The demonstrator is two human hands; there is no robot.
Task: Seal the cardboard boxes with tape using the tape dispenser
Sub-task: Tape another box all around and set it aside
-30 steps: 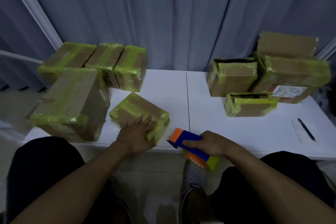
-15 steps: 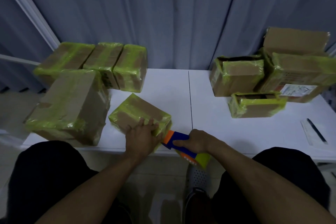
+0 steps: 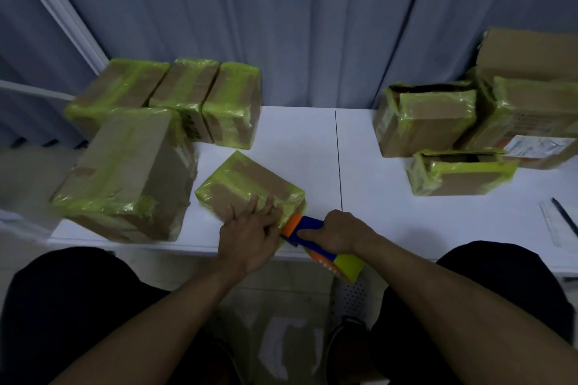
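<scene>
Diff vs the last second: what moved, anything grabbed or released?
The right hand, still gripping the tape dispenser, brought it left until its orange nose meets the near corner of the small box. Nothing grabbed or released. The left hand stays flat on that box; other boxes unmoved.

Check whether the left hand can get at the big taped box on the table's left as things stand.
Probably yes. The left hand lies flat on the small box, gripping nothing, and the big box stands just left of it at the table's near edge with nothing between them.
</scene>
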